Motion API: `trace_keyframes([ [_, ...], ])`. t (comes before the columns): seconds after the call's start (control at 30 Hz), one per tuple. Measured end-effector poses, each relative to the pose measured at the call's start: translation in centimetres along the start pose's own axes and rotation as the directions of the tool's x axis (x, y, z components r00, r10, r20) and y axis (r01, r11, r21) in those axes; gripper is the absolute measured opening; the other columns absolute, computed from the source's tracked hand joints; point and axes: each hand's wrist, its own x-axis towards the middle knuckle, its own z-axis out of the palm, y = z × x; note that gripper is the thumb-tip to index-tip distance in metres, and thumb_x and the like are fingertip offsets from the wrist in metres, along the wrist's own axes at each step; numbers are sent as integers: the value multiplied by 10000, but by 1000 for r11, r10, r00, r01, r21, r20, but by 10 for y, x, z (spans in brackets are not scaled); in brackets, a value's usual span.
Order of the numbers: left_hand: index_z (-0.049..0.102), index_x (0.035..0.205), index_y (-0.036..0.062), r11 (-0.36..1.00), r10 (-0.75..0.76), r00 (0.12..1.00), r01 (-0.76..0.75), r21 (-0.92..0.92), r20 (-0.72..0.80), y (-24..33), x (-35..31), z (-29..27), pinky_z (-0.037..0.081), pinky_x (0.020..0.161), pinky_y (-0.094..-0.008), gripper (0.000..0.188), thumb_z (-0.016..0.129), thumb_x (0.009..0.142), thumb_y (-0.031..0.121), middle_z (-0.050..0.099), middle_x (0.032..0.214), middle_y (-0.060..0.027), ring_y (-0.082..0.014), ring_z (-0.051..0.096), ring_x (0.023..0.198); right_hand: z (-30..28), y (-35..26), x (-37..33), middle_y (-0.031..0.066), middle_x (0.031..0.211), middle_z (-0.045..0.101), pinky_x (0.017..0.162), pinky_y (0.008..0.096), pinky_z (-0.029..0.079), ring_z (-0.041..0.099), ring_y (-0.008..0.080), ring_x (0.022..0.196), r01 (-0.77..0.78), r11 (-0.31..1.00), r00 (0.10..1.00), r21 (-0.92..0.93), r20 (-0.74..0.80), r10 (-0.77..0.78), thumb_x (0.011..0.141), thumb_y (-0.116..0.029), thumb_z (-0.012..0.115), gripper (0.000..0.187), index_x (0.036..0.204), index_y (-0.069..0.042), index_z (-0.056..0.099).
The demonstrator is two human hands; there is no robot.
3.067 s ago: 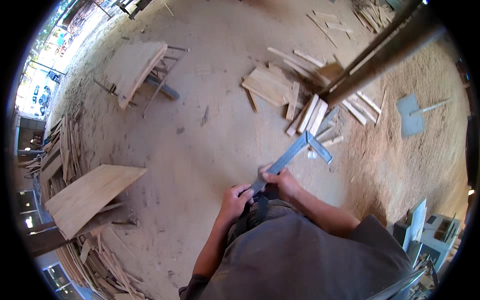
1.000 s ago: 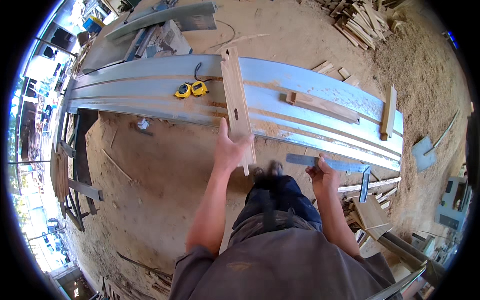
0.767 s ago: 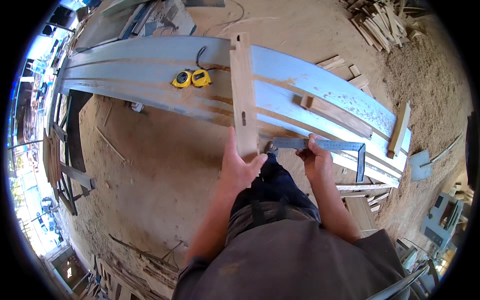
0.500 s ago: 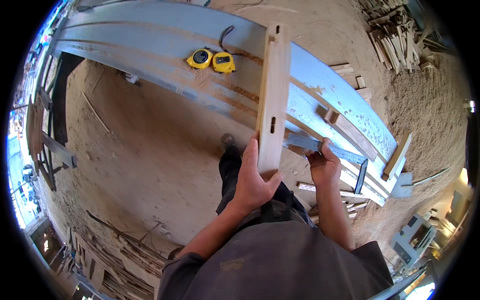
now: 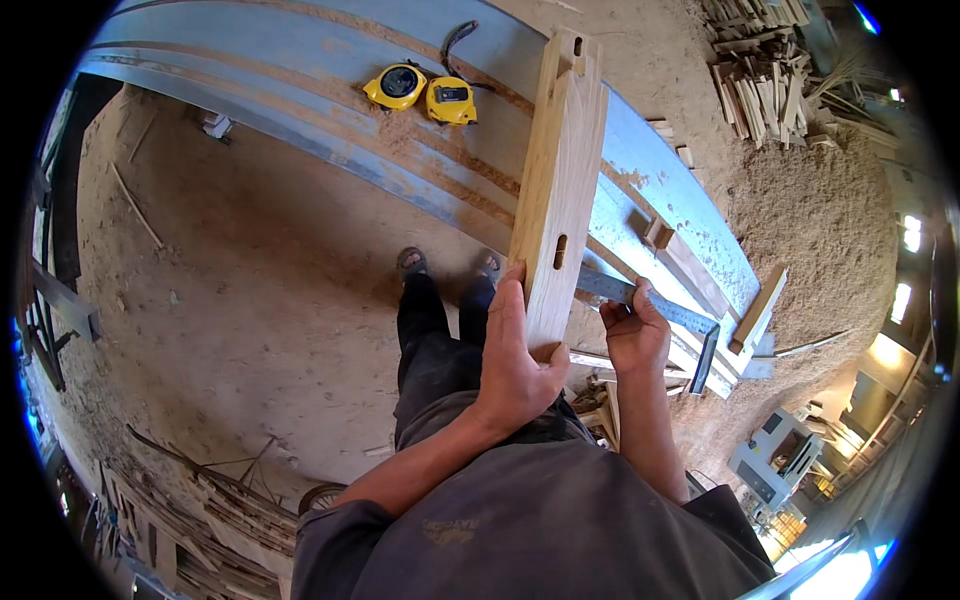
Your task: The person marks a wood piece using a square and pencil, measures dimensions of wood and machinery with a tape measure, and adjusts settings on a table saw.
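Observation:
My left hand (image 5: pixel 518 360) is closed round the near end of a pale wooden bar (image 5: pixel 572 190), which points away from me over the workbench. Two dark slots are cut in the bar's upper face, and its left side shows as well. In my right hand (image 5: pixel 638 338) is a metal carpenter's square (image 5: pixel 684 317), pinched by its long blade. One end of that blade lies beside or behind the bar, while the short arm hangs at the right. Two yellow tape measures, one with a round dark centre (image 5: pixel 398 87) and one with a square label (image 5: pixel 451 101), sit on the bench.
The long blue-grey bench (image 5: pixel 280 75) has sawdust along its grooves. Short wooden blocks, one pale (image 5: pixel 694 272) and one browner (image 5: pixel 760 308), lie at its right end. Scrap wood (image 5: pixel 760 95) and sawdust are heaped beyond; a grey machine (image 5: pixel 775 460) stands at lower right.
The wooden bar has turned a little, so more of its left side shows. Both hands keep their holds. The whole view has shifted, and both my feet now show.

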Motion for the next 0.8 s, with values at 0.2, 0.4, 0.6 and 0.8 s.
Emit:
trace_keyframes([
  [0.2,232,1544,-115,996,-75,997,75,-57,-12,1,-2,3,327,1185,-395,907,736,805,35,399,1555,-249,-337,406,1447,-1,2,5,54,1049,635,855,454,556,606,258,912,-3,999,1000,41,-7,3,915,-147,700,353,1253,-68,634],
  [0.4,251,1545,-82,977,-149,989,149,-150,14,16,2,4,413,1109,-370,893,714,782,-43,440,1493,-184,-252,481,1340,10,1,12,106,994,659,719,436,596,671,284,807,-27,993,1000,116,-2,27,942,-77,663,240,1169,-25,607],
  [0.6,233,1553,-90,946,-279,960,281,-164,37,47,5,11,403,1122,-369,903,706,785,-46,434,1494,-167,-242,479,1338,14,-6,6,98,946,652,663,404,573,669,266,749,-18,986,999,166,46,10,951,-86,674,174,1109,-29,626],
  [0.8,244,1559,-66,969,-223,975,222,-107,6,38,1,13,464,1053,-358,901,730,800,-39,464,1439,-141,-206,516,1247,8,-7,6,89,901,655,636,381,566,663,235,717,-14,986,994,167,112,-5,950,-96,699,156,1079,-18,659],
])
